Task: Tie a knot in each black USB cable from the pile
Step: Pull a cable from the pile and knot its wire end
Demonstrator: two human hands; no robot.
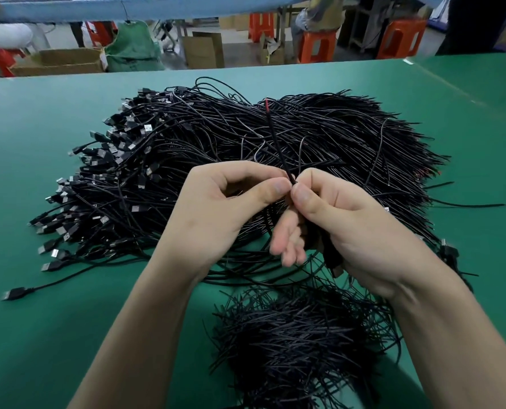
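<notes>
Above bench centre: left hand [225, 211] and right hand [352, 228], thumb tips close.
Left fingers: thumb and forefinger pinch thin black USB cable [279, 143].
Right fingers: thumb and forefinger pinch same cable; rest curled.
Cable tip: red, pointing toward far edge.
Pile: large black USB cable heap [157, 172] across middle of green bench [39, 335].
Near edge: smaller black cable heap [299, 335].

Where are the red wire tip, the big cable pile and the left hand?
red wire tip [267, 103]: head view, the red end.
big cable pile [204, 134]: head view, middle strands.
left hand [216, 212]: head view, its back.
</notes>
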